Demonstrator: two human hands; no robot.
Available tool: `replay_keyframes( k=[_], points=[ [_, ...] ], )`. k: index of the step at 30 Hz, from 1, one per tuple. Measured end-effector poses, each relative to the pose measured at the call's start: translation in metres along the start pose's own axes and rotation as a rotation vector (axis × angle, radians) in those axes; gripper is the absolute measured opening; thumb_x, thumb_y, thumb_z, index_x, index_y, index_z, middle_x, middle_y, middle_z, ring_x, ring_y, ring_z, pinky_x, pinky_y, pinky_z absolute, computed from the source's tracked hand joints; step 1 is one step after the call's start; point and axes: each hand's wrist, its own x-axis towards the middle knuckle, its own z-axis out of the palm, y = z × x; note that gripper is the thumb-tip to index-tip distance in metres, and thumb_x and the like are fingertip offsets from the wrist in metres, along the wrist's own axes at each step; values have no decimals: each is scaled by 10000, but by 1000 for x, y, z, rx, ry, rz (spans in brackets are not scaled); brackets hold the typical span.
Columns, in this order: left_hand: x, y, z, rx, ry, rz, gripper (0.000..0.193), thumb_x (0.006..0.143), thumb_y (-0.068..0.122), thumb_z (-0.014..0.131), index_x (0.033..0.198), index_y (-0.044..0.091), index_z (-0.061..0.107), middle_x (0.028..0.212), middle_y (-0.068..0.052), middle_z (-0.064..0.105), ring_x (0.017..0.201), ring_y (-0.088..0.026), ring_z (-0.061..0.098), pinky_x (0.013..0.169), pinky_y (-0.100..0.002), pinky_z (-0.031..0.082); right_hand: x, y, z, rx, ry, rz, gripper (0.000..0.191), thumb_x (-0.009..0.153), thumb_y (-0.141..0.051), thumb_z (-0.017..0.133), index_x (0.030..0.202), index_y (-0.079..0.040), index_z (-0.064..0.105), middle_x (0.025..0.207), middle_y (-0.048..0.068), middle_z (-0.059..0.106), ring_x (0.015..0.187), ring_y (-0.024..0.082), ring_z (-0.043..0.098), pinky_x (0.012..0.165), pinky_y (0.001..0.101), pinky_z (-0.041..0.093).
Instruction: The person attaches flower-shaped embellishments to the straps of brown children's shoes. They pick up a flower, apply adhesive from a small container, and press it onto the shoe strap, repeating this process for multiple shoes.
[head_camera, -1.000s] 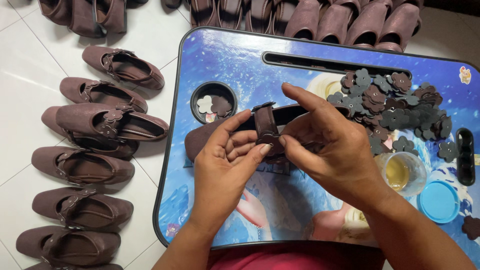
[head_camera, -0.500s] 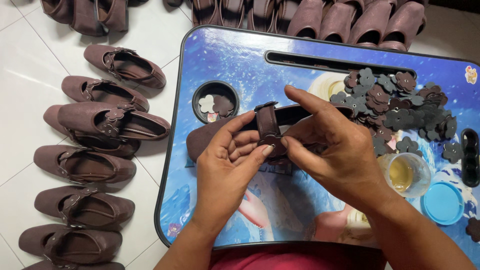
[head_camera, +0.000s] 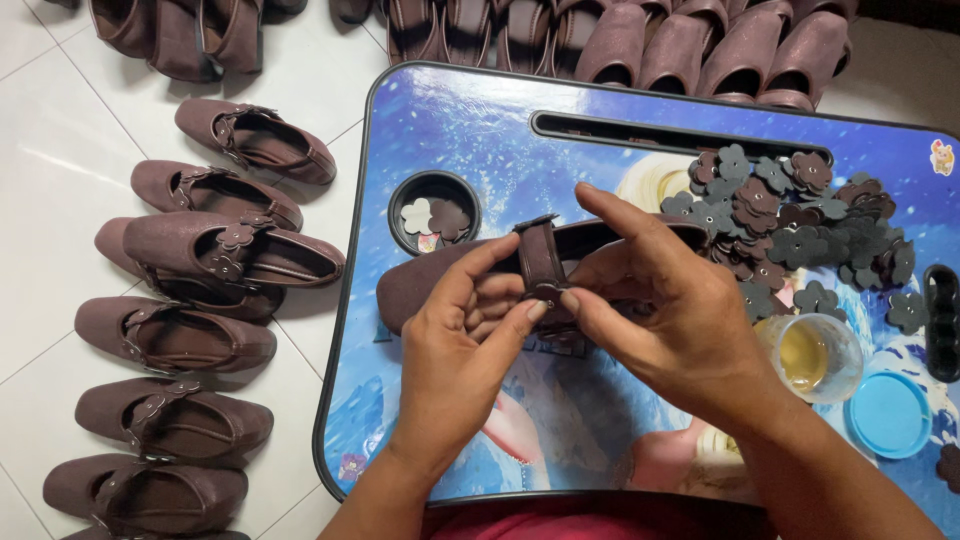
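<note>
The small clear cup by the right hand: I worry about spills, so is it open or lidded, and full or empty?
Open and partly full. The clear cup stands upright holding yellowish liquid, and a blue lid lies flat beside it.

No packages, signs or screens are seen. The nearest thing to a label is a small cartoon sticker (head_camera: 941, 157), pink and yellow, printed at the far right corner of the blue picture-covered desk (head_camera: 470, 120). A small clear plastic cup (head_camera: 812, 355) of yellowish liquid is set near the desk's right edge, with a round light-blue lid (head_camera: 889, 413) laid flat just beside it, on the near side. Neither the cup nor the lid is seen to carry a label.
</note>
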Motion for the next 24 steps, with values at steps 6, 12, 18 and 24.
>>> replay_keyframes(
  k=[6, 12, 18, 24],
  points=[
    [-12, 2, 0, 99, -33, 55, 537, 902, -8, 728, 1413, 47, 573, 1057, -62, 769, 948, -79, 742, 833, -232, 631, -1, 5, 3, 84, -108, 110, 1008, 857, -83, 831, 1696, -131, 275, 932, 40, 796, 835, 87, 743, 774, 263, 625],
    [-13, 0, -5, 192, -46, -45, 565, 860, 13, 761, 1395, 93, 600, 989, -49, 781, 864, -77, 762, 761, -231, 649, -2, 13, 3, 241, -135, 267, 1018, 788, -28, 773, 1635, -177, 228, 840, 52, 758, 773, 90, 726, 734, 275, 617],
    [-9, -1, -7, 203, -50, 18, 558, 869, 29, 775, 1395, 78, 597, 1005, -55, 786, 892, -81, 759, 781, -231, 647, -2, 14, 4, 102, -107, 263, 1020, 784, -64, 794, 1630, -195, 238, 870, 74, 811, 778, 103, 746, 717, 255, 599],
    [-5, -2, -4, 148, -1, 6, 561, 865, 10, 772, 1397, 50, 597, 1059, -80, 770, 944, -98, 749, 820, -240, 639, 0, 11, 1, 61, -114, 107, 1097, 786, -90, 834, 1665, -172, 183, 1020, 54, 794, 949, 153, 773, 731, 292, 633]
  ],
)
